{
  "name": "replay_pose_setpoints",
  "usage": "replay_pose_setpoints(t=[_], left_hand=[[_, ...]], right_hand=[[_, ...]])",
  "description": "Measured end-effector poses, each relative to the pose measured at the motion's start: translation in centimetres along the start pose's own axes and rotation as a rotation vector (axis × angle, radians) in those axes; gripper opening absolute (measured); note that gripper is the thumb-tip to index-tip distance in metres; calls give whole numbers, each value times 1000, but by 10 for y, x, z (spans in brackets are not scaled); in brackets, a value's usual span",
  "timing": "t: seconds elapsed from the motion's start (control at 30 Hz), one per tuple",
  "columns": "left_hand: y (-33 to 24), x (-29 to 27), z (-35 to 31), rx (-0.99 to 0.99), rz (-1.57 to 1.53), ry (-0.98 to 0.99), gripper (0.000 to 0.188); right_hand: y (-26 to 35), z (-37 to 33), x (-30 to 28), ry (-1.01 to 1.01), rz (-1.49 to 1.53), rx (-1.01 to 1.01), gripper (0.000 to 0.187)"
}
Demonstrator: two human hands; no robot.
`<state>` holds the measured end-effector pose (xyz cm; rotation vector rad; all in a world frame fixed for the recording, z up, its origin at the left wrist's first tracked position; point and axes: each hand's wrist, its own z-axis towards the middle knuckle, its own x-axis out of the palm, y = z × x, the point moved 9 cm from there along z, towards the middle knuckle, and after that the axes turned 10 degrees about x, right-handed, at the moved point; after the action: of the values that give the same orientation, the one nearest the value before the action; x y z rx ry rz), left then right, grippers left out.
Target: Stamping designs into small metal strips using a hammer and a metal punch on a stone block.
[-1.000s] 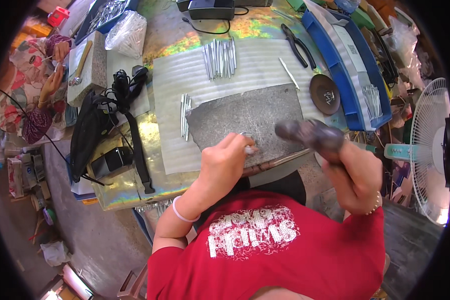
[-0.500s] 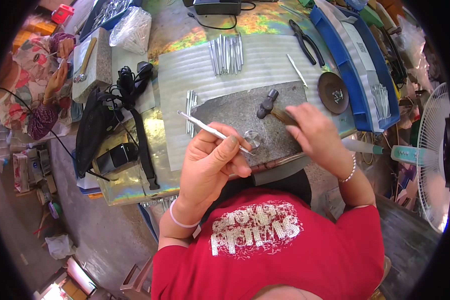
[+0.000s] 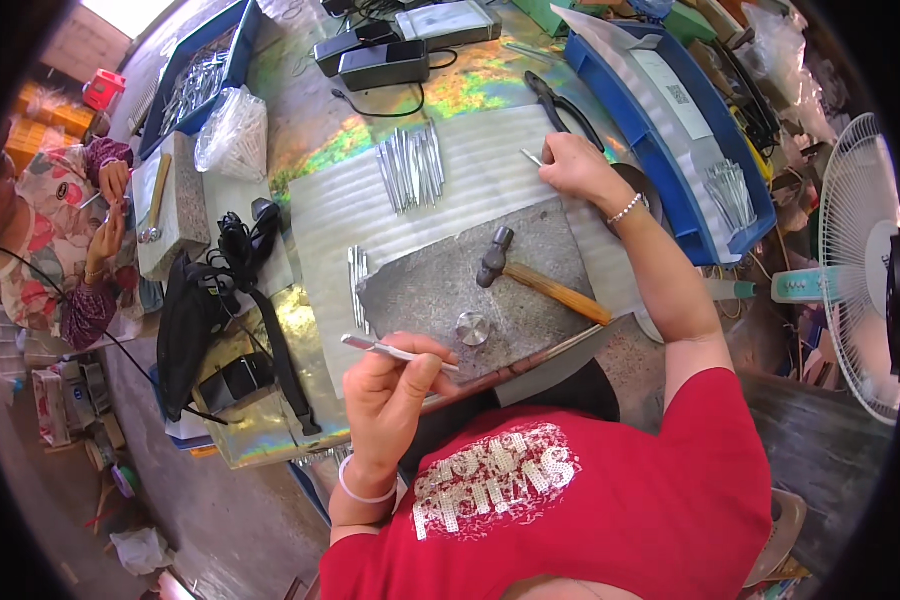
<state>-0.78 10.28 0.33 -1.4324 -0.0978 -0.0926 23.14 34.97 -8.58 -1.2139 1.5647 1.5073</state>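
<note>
My left hand [image 3: 385, 400] is closed, pinching a slim silver-white metal rod [image 3: 368, 345] in front of the stone slab's near left edge. My right hand [image 3: 582, 168] reaches past the slab and is closed on a thin pale stick [image 3: 532, 157]. Only the stick's tip shows; the fingers cover the rest. A hammer [image 3: 550, 288] with a wooden handle lies on the grey stone slab [image 3: 420, 290], its head pointing away. Close to the slab's near edge sits a small round shiny metal piece [image 3: 472, 328].
Silver rods [image 3: 410, 168] lie bundled on a white foam sheet [image 3: 320, 210], several more [image 3: 358, 290] left of the slab. Pliers [image 3: 562, 105] and a blue tray [image 3: 650, 150] are at right, beside a fan [image 3: 860, 270]. A black bag [image 3: 195, 320] lies left; another person [image 3: 60, 230] sits beyond.
My right hand has left the hammer handle and reached away to the thin stick on the foam sheet. My left hand has lowered slightly, still with its rod. The view has shifted.
</note>
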Motion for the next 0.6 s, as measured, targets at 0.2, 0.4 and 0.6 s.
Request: replay_pose_setpoints(t=[0.2,0.4,0.6], left_hand=[[4,3,3,-106,-136,23,22],[0,14,13,65,56,117,20],[13,24,-1,-80,-184,91,23]], right_hand=[[31,-42,-54,-11,510,-123,16],[94,-150,-75,275,832,-87,26],[140,-198,-52,470,1013,-138,10]])
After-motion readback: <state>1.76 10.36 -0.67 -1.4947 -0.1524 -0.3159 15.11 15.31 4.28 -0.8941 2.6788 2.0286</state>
